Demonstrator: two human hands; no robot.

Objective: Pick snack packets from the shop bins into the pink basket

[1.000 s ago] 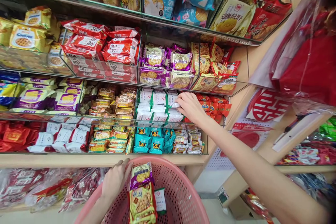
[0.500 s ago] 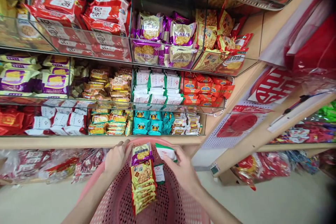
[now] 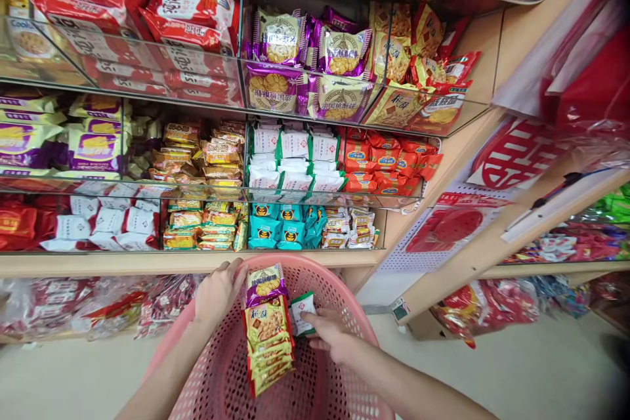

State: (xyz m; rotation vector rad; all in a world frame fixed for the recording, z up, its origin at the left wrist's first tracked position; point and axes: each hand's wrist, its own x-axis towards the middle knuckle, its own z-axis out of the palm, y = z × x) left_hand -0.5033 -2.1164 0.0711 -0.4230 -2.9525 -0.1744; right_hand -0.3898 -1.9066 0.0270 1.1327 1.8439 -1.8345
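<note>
My left hand (image 3: 216,292) is closed over the left rim of a pink perforated basket (image 3: 339,279). Inside lies a row of overlapping yellow-and-red cookie packets (image 3: 268,341), with a purple-and-cream cookie packet (image 3: 266,283) at its upper end. Beside that row, a small white packet with green edges (image 3: 301,310) lies against the basket wall. My right hand (image 3: 332,335) is inside the basket with its fingers stretched out, the fingertips touching this white-and-green packet. Whether another packet lies under it is hidden.
Glass-fronted shelves hold matching white-and-green packets (image 3: 295,161), orange packets (image 3: 384,161), teal packets (image 3: 278,226) and large red packs (image 3: 189,6). Bagged goods (image 3: 113,305) lie below the shelf edge. A slanted wooden panel (image 3: 443,210) stands at right.
My right hand has lowered a white-and-green packet from the basket's rim to the spot of the other one, and its fingers have loosened. My left hand stays on the rim.
</note>
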